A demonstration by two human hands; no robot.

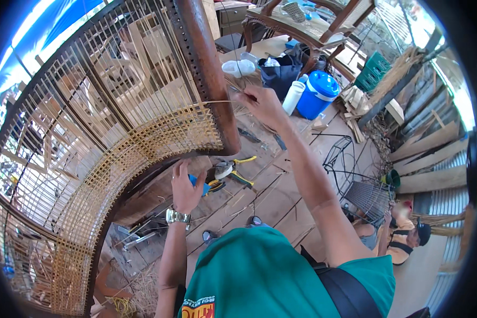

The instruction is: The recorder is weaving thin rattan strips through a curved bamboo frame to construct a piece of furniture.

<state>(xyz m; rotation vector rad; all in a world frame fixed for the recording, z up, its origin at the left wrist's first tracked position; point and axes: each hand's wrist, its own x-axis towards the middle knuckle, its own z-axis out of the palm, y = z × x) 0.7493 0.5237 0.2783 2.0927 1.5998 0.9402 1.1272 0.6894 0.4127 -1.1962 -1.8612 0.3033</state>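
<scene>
The right hand (263, 106) pinches a thin cane strand (217, 102) just past the dark wooden rim (209, 69) of the curved chair frame, pulling it out of the woven cane panel (143, 148). The left hand (185, 188), fingers curled, presses the frame's lower edge. Pliers (233, 172) lie on the plank workbench (270, 196) nearby; a blue jug (318, 94) stands beyond.

Green shirt (259, 275), silver wristwatch (177, 216), black shoulder strap (344, 291).

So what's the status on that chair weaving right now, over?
Right hand pinching cane strand, drawn taut from woven panel. Left hand under wooden frame. Pliers lie beside it, nothing blocking.
</scene>
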